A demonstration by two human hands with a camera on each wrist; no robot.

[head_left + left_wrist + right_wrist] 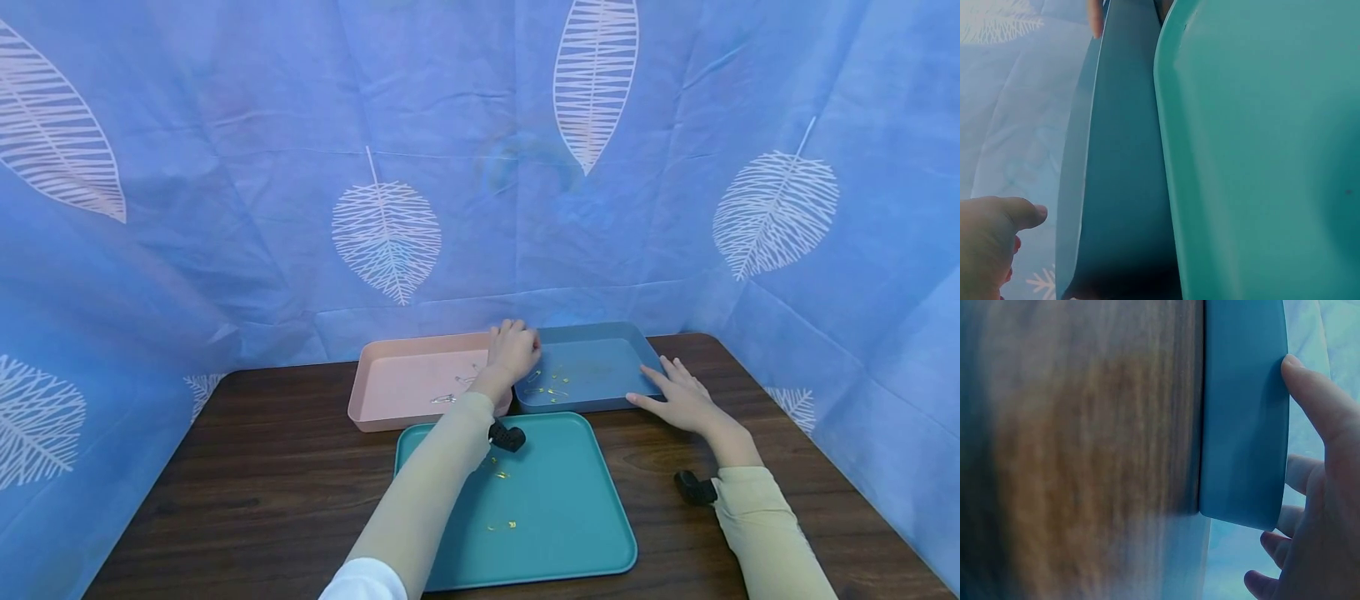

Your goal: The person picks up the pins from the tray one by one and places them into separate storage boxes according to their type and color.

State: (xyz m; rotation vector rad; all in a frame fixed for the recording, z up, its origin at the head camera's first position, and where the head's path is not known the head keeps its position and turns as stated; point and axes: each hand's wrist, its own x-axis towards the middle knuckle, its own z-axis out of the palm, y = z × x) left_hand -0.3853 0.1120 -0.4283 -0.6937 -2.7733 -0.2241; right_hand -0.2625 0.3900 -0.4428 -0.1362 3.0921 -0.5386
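Blue tray (600, 371) sits on the desk (262, 467) at 12 o'clock from the teal tray (555, 500), just beside the pink tray (405, 379) on its left; the two rims seem to touch.

Left hand (513, 350) rests on the blue tray's far-left corner where it meets the pink one, fingers curled over the rim; the grip looks closed on that rim, though fingertips are hidden. In the left wrist view only a thumb (1019, 215) shows next to the blue tray wall (1122, 187).

Right hand (682, 400) lies at the tray's 3 o'clock edge, fingers straight and spread, touching the rim. Right wrist view shows the thumb (1316, 406) laid against the wall (1244, 425); not wrapped round it, so this grip is open.

Handling judgement: thin plastic tray, light, stiff, smooth walls likely slippery on the wood. Small gold pins (551, 387) lie loose inside, so tilting would slide them. Best hold: opposite rims, both hands, kept level. More pins (501, 500) are on the teal tray, a few (450, 396) in the pink.
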